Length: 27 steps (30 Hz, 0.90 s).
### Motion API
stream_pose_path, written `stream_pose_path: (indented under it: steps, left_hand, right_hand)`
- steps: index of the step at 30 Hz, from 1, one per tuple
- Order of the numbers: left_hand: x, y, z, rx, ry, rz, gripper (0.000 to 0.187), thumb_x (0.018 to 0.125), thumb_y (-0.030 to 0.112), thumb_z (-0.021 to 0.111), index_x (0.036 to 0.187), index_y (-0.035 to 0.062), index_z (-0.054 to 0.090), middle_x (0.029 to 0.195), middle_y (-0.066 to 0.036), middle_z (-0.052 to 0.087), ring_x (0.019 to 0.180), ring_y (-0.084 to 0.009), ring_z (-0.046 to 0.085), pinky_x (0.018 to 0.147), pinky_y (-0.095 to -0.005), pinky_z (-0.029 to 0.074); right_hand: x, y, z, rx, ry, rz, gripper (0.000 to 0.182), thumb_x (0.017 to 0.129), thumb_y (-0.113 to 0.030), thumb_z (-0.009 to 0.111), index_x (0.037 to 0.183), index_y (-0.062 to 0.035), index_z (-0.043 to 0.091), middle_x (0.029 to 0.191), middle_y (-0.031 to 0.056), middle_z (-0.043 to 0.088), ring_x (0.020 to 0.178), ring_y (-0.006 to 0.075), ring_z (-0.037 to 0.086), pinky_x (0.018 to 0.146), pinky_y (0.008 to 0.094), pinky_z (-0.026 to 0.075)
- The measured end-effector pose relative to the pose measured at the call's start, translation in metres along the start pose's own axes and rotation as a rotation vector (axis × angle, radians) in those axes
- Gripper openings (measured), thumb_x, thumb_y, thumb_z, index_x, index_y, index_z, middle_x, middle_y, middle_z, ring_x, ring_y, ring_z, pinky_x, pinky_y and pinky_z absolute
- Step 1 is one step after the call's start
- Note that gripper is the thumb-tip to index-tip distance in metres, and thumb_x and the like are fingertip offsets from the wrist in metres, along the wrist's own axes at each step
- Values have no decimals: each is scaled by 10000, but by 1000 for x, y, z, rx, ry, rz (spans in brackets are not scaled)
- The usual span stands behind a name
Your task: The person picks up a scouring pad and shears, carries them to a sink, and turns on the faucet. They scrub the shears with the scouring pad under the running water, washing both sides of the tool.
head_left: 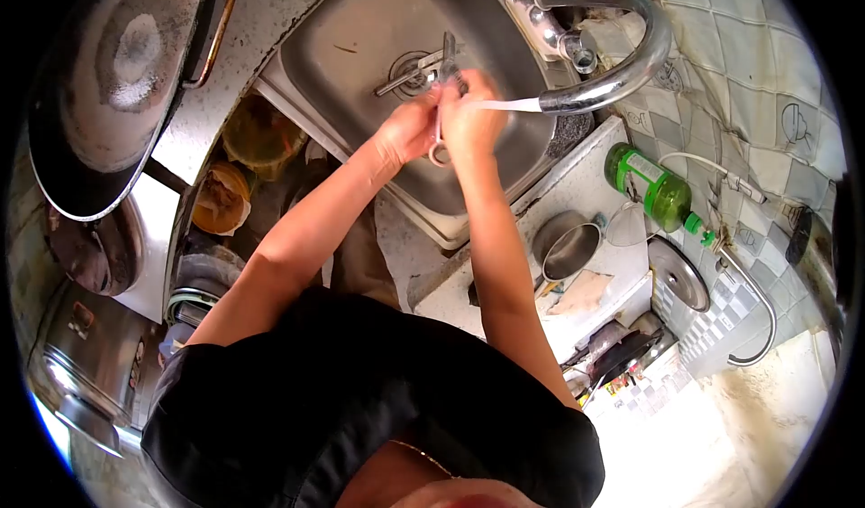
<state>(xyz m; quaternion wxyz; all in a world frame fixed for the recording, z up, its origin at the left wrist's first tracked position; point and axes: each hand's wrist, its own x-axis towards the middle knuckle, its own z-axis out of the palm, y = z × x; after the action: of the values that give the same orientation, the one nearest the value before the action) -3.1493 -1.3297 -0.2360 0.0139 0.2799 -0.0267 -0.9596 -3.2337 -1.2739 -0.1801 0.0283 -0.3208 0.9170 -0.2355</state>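
Note:
Over the metal sink (333,31), my left hand (410,130) and my right hand (473,121) come together, fingers closed and partly smeared by motion. Between them is what looks like a pair of scissors (438,155); its ring handle pokes out below the fingers, and a grey metal part (449,49) sticks out above them. The middle of it is hidden by my fingers. From the curved faucet (590,101) a stream of water (509,105) runs onto my right hand. Beneath the hands, a light metal piece (395,85) overlaps the drain (410,65).
A large blackened pan (68,170) stands on the counter at left. On the right ledge are a small metal pot (572,249) and a green bottle (653,186) lying tilted, with a round lid (678,274) behind. An orange tub (221,199) sits under the counter.

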Motion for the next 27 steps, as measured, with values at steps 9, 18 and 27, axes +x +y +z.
stream_pose_path:
  steps: [9,18,27]
  left_hand:
    - [-6,-2,-5,301,79,27,335,1040,331,313,1014,75,528,713,-49,584,489,-144,527,367,-268,400]
    - [-10,0,0,365,136,115,417,1040,333,310,838,55,546,518,-47,494,380,-144,460,353,-258,383]
    - [-20,-2,5,350,110,87,452,1053,382,280,925,37,543,510,-42,480,372,-134,437,382,-253,351]
  right_hand:
    - [-21,-5,-3,58,-34,-40,182,783,-127,670,935,-28,650,908,196,680,829,386,661,728,458,517]
    - [-31,-14,-6,188,-54,-71,194,807,-148,646,927,3,623,845,220,657,771,398,638,679,463,502]
    - [-19,-2,-7,83,-16,-118,158,810,-135,651,901,-7,644,745,170,624,669,323,635,623,433,500]
